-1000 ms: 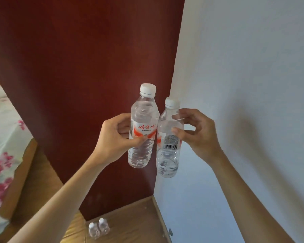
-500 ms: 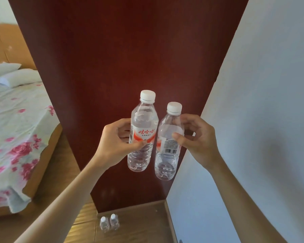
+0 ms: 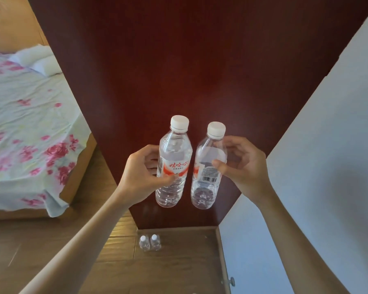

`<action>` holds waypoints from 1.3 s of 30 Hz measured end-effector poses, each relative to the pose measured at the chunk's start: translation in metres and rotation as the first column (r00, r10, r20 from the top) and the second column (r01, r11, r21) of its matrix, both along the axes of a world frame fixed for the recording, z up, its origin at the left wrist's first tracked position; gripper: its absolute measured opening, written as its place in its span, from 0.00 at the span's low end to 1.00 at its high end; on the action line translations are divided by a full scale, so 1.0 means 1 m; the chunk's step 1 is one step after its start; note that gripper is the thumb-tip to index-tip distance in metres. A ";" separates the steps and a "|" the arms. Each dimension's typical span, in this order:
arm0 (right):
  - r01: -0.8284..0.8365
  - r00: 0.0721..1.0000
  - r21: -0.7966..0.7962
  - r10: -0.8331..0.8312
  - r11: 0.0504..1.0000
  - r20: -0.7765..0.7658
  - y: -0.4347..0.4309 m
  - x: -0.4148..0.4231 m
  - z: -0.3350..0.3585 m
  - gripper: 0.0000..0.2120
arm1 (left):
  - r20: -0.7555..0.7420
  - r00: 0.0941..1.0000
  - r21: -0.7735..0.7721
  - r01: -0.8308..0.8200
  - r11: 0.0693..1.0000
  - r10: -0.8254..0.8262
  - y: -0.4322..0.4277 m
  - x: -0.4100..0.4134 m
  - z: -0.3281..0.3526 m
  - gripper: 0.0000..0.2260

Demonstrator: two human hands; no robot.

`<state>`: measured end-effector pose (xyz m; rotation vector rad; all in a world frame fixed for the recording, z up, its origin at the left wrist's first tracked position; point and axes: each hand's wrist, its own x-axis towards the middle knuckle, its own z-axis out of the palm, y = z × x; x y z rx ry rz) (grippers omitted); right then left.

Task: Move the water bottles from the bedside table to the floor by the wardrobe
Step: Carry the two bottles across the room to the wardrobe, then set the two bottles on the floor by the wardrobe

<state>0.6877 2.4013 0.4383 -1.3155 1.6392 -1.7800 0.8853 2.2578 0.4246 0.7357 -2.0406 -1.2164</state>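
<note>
My left hand [image 3: 140,172] grips a clear water bottle [image 3: 174,158] with a white cap and a red label, held upright in the air. Beside it, my right hand [image 3: 242,166] holds a second clear bottle [image 3: 208,166] whose barcode faces me. The two bottles are close together but apart. Both hang in front of the dark red wardrobe [image 3: 178,71]. Far below, two more water bottles [image 3: 150,242] stand side by side on the wooden floor at the wardrobe's foot.
A bed [image 3: 26,128] with a floral sheet and white pillows fills the left side. A pale wall [image 3: 327,166] rises on the right, meeting the wardrobe in a corner. Wooden floor [image 3: 168,268] lies between them. A small door stop [image 3: 231,281] sits at the wall's base.
My view has tilted down and turned left, showing more bed and floor. Both hands still hold their bottles, which now sit lower in view and slightly further apart.
</note>
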 end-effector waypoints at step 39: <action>-0.249 0.944 0.431 0.118 0.867 0.308 0.002 -0.015 -0.425 0.27 | 0.228 0.942 0.450 -0.326 0.831 0.246 0.049 0.013 -0.417 0.24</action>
